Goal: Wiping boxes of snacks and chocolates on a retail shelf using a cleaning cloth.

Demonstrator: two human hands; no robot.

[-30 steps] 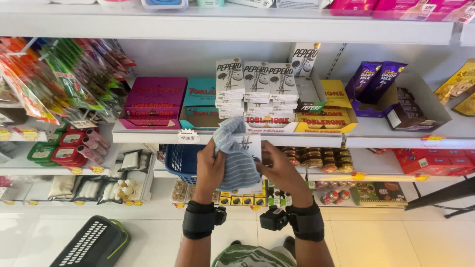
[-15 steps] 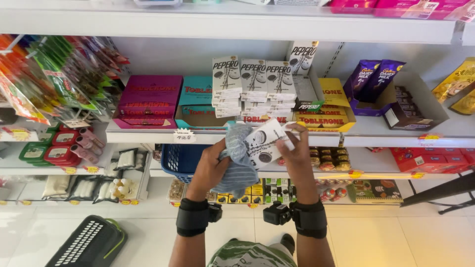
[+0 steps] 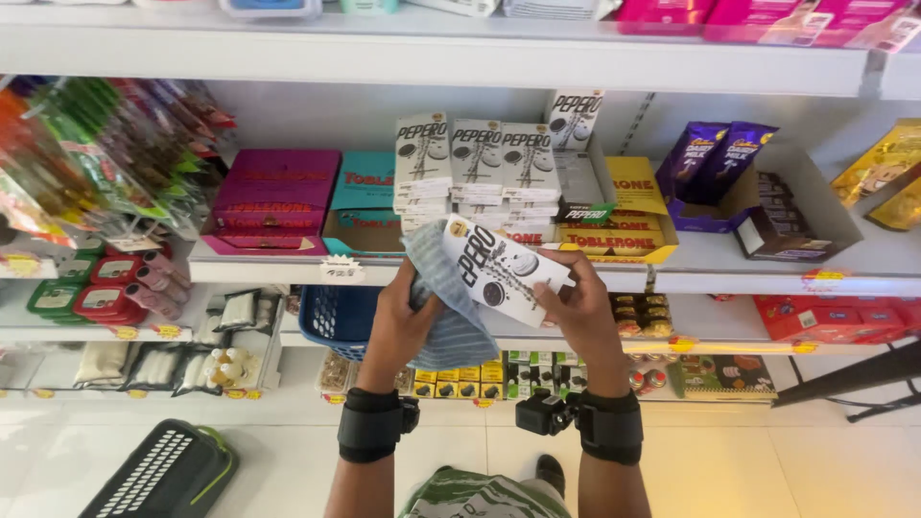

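Note:
My right hand (image 3: 579, 317) grips a flat white snack box (image 3: 503, 269) printed with dark biscuit pictures, tilted with its top toward the upper left. My left hand (image 3: 398, 321) holds a blue-grey striped cloth (image 3: 451, 307) pressed against the box's left side. Both wrists wear black bands, the right one with a small black device. The hands are in front of a shop shelf, just below a stack of matching white boxes (image 3: 477, 168).
Pink (image 3: 273, 197), teal (image 3: 365, 192) and yellow (image 3: 614, 221) chocolate cartons line the shelf (image 3: 288, 264). Purple bags (image 3: 715, 158) sit to the right, hanging green and red packets on the left. A blue basket (image 3: 336, 317) is on the lower shelf, and a black-green basket (image 3: 158, 475) lies on the tiled floor.
The white box has come out from behind the cloth and turned face-up in my right hand. My left hand has shifted the cloth down and to the box's left side.

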